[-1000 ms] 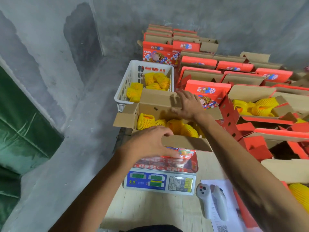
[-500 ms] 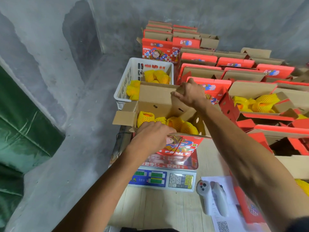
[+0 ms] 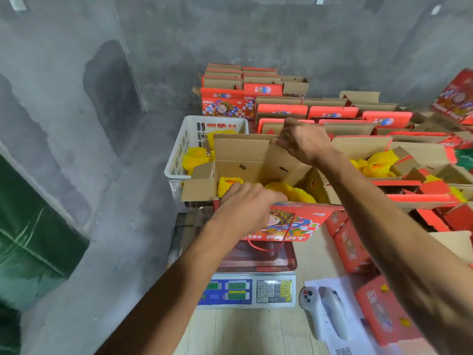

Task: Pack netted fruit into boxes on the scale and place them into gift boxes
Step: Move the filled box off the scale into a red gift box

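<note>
We face a grey concrete wall (image 3: 281, 29), rough and mottled, with a dark damp-looking patch (image 3: 110, 90) on the section at left. The wall steps at a corner, and a pale vertical edge runs down beside the patch. The floor (image 3: 122, 226) is the same bare grey concrete, scuffed and dusty. At far left hangs a green tarp (image 3: 28, 239), creased and shiny. Below us a pale wooden counter (image 3: 256, 334) shows its grain. The light is dim and even, with soft shadows.
</note>
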Tool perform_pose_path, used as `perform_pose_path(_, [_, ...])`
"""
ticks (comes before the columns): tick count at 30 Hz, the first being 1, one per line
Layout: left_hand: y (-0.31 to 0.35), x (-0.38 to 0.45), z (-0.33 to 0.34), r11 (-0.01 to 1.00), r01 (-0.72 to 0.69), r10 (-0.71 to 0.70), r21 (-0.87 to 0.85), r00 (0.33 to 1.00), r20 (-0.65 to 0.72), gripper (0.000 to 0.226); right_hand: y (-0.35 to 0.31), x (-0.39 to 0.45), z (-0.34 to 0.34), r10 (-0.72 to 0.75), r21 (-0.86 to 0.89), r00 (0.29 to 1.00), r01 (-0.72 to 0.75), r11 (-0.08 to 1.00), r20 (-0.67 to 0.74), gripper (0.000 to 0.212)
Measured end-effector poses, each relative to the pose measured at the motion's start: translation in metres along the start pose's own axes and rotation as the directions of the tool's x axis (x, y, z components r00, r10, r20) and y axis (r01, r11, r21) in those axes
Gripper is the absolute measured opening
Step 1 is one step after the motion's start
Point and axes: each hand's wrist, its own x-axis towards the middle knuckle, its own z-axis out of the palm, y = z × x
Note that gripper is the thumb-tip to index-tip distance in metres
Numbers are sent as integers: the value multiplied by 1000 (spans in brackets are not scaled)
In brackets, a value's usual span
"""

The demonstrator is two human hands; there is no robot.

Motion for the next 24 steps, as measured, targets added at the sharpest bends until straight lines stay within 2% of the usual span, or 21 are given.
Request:
perform_pose_path(3, [13,16,-6,999,-48,48,-7,998,-30,48,20,-7,-23,17,-4,999,-17,1000,-36,37])
perform_pose_path(8, [39,44,-9,988,-152,153,28,988,-20,44,51,-16,-48,88,-41,996,-88,995,5,36])
perform_pose_path(11, [47,62,-3,985,-172,173,26,985,-15,50,65,-18,-55,113,-43,993,-112,993,27,39])
perform_pose_path(19, [52,109,16,973,-229,230,-11,973,29,51,109,-23,-42,116,-31,993,-117,993,-24,34])
perform_pose_path(24, [43,139,26,978,-209,210,-13,977,26,45,126,1,-18,128,6,992,-128,992,24,36])
